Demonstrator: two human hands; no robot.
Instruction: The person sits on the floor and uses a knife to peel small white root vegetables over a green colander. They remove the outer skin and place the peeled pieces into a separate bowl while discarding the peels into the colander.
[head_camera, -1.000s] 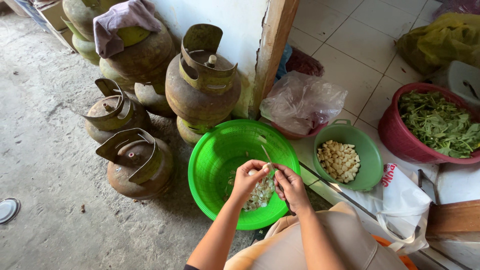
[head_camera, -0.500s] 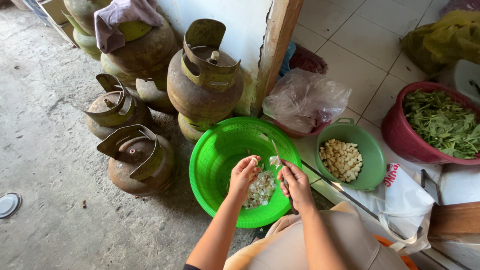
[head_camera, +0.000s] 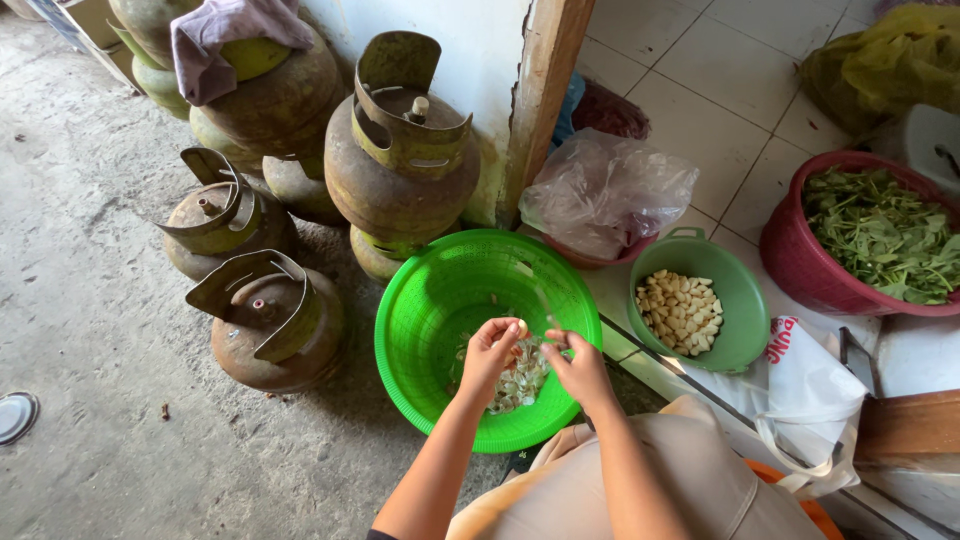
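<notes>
Two hands meet over the bright green colander basket (head_camera: 430, 300) that I see at the middle of my view. My left hand (head_camera: 490, 350) is pinched shut on a small pale garlic clove (head_camera: 520, 327) at its fingertips, and my right hand (head_camera: 580, 368) is curled close beside it; a thin blade seems to rise from it, but it is too blurred for me to be sure, so I cannot tell what it grips. Under both hands a heap of papery garlic skins (head_camera: 518, 385) lies in the bottom of the basket. At three o'clock from the basket, just beside it, stands a smaller green bowl (head_camera: 740, 300) of peeled garlic cloves (head_camera: 680, 310). Further toward two o'clock a red basin (head_camera: 800, 270) holds green leaves (head_camera: 885, 235). At twelve o'clock a clear plastic bag (head_camera: 605, 190) rests against a wooden post (head_camera: 545, 90). From nine to eleven o'clock rusty gas cylinders (head_camera: 400, 170) crowd the concrete floor (head_camera: 90, 330).
</notes>
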